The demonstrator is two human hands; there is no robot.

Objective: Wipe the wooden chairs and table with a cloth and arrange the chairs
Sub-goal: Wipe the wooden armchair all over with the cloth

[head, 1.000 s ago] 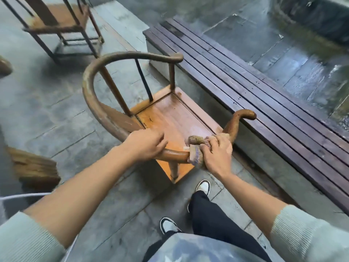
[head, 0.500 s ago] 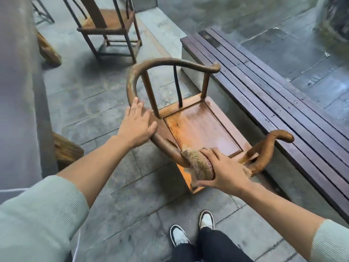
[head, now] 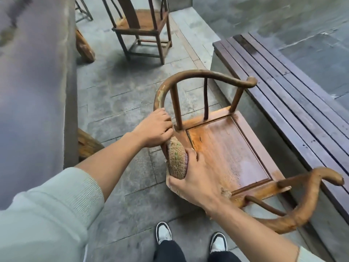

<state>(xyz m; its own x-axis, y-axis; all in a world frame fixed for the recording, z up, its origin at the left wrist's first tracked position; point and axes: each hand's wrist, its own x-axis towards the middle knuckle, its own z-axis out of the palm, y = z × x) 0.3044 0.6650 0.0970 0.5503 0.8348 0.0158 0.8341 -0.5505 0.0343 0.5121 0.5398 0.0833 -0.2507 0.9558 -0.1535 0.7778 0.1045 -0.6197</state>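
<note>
Round-backed wooden armchair (head: pixel 226 148), its orange-brown seat streaked with damp, is seen standing on grey stone paving just beside a dark slatted wooden bench (head: pixel 302 103). The curved top rail is gripped by the left hand (head: pixel 154 129), fingers curled round it, while a wadded tan knitted cloth (head: pixel 176 161) is pinched against the same rail by the right hand (head: pixel 198 178), thumb below and fingers over the top. A wiping pass along the rail appears to be under way (judged from the grip alone). A second wooden chair (head: pixel 143 29) is seen well apart, further along the paving. Risk is judged to lie in the wet-looking stone: the light chair could skid or tip toward the bench if the cloth is pushed hard, and the loosely wadded cloth could slip off the rounded rail.
</note>
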